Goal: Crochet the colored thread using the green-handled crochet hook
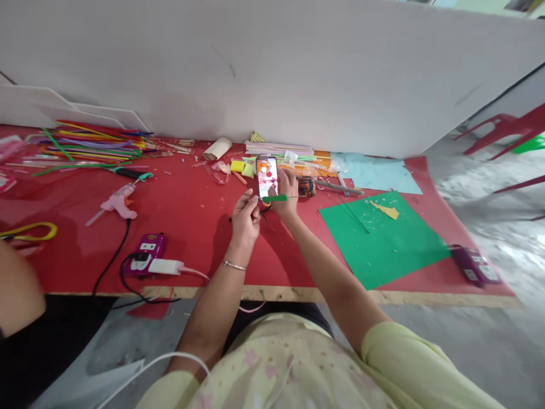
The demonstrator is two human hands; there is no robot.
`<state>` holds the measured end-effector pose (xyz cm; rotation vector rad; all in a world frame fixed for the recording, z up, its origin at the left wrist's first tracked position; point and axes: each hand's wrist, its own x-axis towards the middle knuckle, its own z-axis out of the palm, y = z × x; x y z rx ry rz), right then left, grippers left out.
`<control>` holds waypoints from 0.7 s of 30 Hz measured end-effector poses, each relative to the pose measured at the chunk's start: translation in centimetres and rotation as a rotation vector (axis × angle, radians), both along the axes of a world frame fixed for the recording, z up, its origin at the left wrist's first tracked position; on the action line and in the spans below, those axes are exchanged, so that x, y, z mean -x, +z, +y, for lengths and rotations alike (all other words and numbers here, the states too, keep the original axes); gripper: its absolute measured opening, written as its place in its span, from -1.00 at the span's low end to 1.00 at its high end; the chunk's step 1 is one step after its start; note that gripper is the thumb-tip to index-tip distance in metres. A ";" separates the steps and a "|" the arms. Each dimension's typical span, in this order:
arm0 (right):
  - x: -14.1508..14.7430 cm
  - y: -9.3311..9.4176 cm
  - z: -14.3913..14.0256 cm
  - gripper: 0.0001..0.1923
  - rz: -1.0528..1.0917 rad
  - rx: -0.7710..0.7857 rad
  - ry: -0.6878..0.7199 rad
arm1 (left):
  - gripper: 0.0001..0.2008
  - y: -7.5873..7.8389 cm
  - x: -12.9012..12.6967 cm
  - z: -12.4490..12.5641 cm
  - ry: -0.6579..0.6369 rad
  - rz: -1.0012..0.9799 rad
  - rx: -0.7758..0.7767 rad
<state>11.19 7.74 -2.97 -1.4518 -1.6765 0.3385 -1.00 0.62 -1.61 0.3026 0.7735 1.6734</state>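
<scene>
My left hand [246, 215] is closed in a pinch on one end of a slim green piece [275, 198], which looks like a green-covered thin wire. It lies sideways, crossing in front of my right hand [286, 193]. A bare thin stem seems to run on to the right from it. My right hand has its fingers extended at the right edge of a smartphone [267, 176]; whether they touch it I cannot tell. The phone's lit screen shows a colourful picture. Just right of that hand lies a ball of multicoloured yarn [306, 187].
Pipe cleaners [97, 142], a pink glue gun [117, 203] and a purple power strip [147, 253] with cables are on the left. A cardboard tube [217, 149] lies behind. Green sheet [383, 244] and another power strip [474, 264] sit right. Someone's arm [19, 289] is at far left.
</scene>
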 end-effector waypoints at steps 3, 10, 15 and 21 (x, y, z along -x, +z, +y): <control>-3.2 1.3 -2.9 -0.28 0.324 0.156 0.563 | -0.53 0.2 -0.2 -0.2 -0.003 0.017 -0.007; -4.1 3.1 -4.7 -0.49 0.732 0.297 0.525 | -0.50 1.4 -1.2 -0.5 0.077 0.241 -0.083; -4.7 4.8 -3.0 -0.47 0.909 0.415 0.598 | -0.54 3.1 -1.7 0.6 0.111 0.358 -0.133; -6.4 8.3 -1.8 -0.36 1.112 0.580 0.709 | -0.58 5.8 -2.5 3.1 0.049 0.492 -0.311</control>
